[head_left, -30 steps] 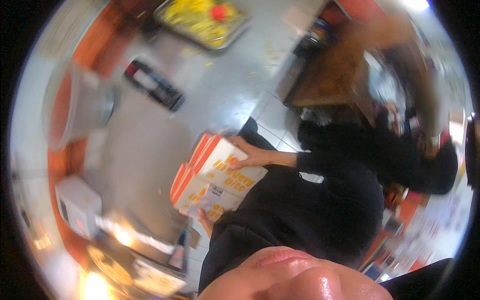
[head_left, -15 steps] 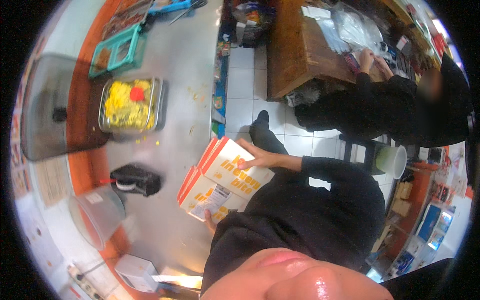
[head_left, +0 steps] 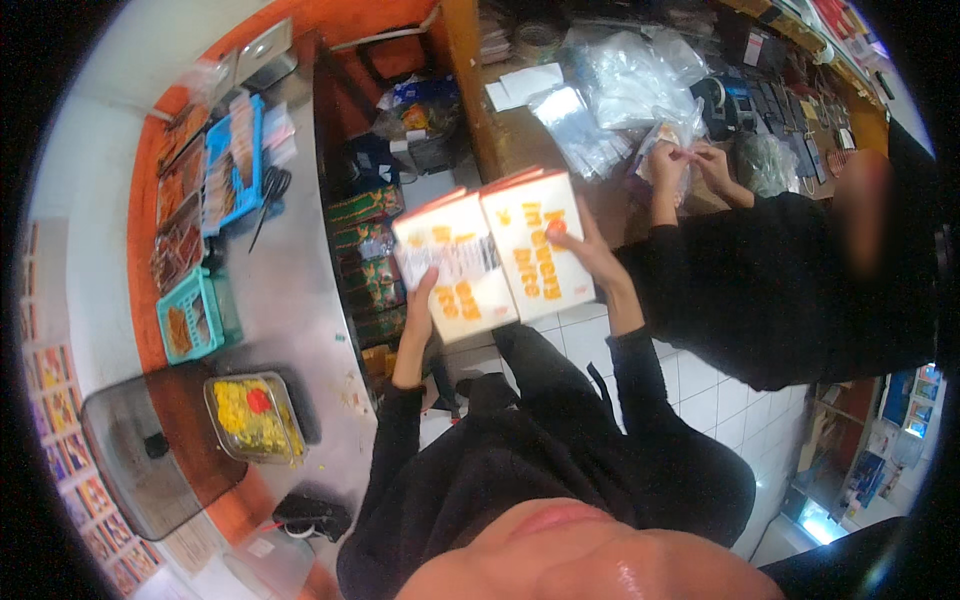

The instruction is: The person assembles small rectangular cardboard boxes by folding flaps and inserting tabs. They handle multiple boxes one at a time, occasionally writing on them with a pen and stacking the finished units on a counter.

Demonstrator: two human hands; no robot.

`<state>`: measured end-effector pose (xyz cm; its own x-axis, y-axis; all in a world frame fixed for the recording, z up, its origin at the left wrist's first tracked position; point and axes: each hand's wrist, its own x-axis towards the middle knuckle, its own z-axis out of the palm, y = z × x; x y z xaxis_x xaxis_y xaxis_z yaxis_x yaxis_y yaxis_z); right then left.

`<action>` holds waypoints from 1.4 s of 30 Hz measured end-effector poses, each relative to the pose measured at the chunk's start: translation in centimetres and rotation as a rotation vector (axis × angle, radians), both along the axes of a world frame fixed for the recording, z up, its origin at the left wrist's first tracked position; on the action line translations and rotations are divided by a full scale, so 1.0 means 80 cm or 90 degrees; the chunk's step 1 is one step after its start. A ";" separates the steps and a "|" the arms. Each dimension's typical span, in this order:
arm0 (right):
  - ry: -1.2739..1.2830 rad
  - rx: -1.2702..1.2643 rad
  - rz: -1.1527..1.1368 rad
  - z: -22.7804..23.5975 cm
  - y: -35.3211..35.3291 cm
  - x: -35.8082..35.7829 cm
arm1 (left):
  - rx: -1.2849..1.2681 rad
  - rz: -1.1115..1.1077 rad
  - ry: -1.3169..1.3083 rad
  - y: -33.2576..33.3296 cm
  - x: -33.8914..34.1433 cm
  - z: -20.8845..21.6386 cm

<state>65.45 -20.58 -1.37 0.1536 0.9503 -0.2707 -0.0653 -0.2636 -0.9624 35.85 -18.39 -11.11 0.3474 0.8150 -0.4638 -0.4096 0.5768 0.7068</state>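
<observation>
Two white cardboard food boxes with red edges and yellow lettering are held up side by side in front of me. My left hand (head_left: 418, 318) grips the left box (head_left: 474, 318) at its left side, thumb on the front. A printed paper slip (head_left: 452, 262) lies across that box's face, near my left thumb. Round the right edge of the right box (head_left: 538, 262) my right hand (head_left: 600, 258) is closed, its thumb on the front. The fingers behind both boxes are hidden.
A steel counter (head_left: 300, 330) on my left bears a glass dish of yellow food (head_left: 243, 455), a teal basket (head_left: 190, 318) and a blue tray (head_left: 240, 205). Another person's hands (head_left: 690, 165) work with a plastic bag at the wooden table (head_left: 490, 135) ahead right.
Both boxes have moved from the counter's edge up and to the right, toward the wooden table. My view has turned right, and the other person's hands now hold a plastic bag.
</observation>
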 end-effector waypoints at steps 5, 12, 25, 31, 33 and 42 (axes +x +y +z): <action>0.042 0.037 -0.154 -0.028 0.089 0.089 | 0.036 -0.127 0.024 0.186 0.128 -0.016; -0.006 -0.013 -0.313 -0.059 0.137 0.160 | -0.003 -0.349 -0.017 0.313 0.251 -0.010; -0.916 0.013 -0.427 -0.026 0.171 0.120 | 0.115 -0.271 0.052 0.335 0.261 -0.038; -0.824 0.221 -0.491 -0.022 0.133 0.013 | 0.317 -0.150 0.258 0.135 0.061 0.035; -0.715 0.275 -0.400 -0.029 0.116 -0.061 | 0.173 -0.169 0.205 0.055 -0.021 0.048; -0.382 0.510 0.242 -0.102 -0.017 -0.355 | 0.491 0.385 1.079 -0.093 -0.443 0.240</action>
